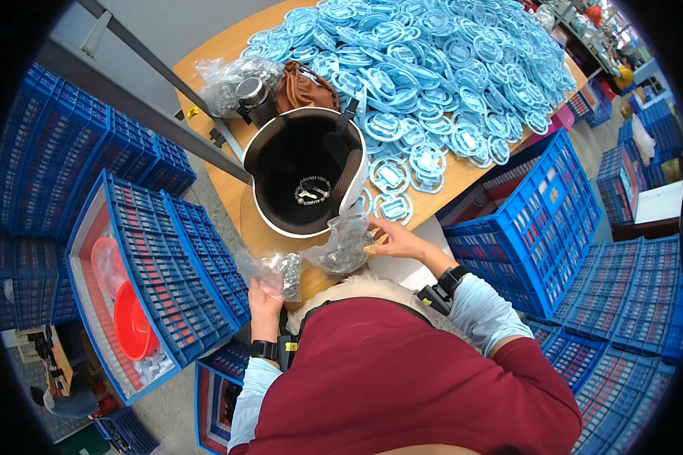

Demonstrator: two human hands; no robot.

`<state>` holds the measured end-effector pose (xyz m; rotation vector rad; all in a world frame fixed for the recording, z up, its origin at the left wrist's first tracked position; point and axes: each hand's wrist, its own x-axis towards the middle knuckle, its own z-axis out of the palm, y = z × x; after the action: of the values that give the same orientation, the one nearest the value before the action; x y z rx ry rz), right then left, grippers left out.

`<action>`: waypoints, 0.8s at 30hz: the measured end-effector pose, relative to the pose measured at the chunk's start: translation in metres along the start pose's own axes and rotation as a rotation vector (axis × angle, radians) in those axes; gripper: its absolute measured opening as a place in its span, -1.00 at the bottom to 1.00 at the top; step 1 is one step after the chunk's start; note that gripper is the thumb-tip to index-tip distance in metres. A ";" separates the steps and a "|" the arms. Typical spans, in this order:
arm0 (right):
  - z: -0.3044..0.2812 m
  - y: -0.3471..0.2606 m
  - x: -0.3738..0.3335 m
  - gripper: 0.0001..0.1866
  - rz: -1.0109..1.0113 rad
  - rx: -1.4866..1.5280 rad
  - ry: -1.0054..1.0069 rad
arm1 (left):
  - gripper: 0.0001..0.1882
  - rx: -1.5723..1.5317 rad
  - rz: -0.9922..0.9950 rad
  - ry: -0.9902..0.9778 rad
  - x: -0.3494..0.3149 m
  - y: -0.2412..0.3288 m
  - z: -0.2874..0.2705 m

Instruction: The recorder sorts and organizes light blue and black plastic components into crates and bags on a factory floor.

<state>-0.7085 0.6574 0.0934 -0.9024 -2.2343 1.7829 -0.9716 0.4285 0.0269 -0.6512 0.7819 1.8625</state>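
My left hand (265,300) is closed on a small clear plastic bag (287,274) of small grey metal-looking pieces, at the table's near edge. A larger clear bag (340,252) of similar pieces lies to its right. My right hand (399,241) pinches the right side of that larger bag with thumb and fingers. Just beyond the bags, a white helmet (357,189) rests with its dark inside facing up. Inside the helmet lies a beaded loop (312,190) with a small metal piece.
Pale blue oval plastic pieces (432,68) are heaped over the wooden table (243,212). A tumbler (255,98), a brown pouch (305,89) and crumpled plastic (224,80) stand behind the helmet. Blue crates (535,227) flank both sides; one at left holds a red basin (134,322).
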 end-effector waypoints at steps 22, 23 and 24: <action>0.003 0.011 -0.004 -0.43 0.046 0.006 -0.003 | -0.77 0.126 0.035 -0.087 -0.018 -0.002 0.011; 0.003 0.012 -0.003 -0.43 0.054 -0.006 -0.014 | -0.77 0.148 0.036 -0.089 -0.016 -0.002 0.008; 0.003 0.012 -0.003 -0.43 0.050 -0.005 -0.023 | -0.76 0.171 0.036 -0.092 -0.014 -0.001 0.003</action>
<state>-0.7032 0.6543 0.0823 -0.9522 -2.2505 1.8183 -0.9662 0.4233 0.0386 -0.4438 0.8857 1.8207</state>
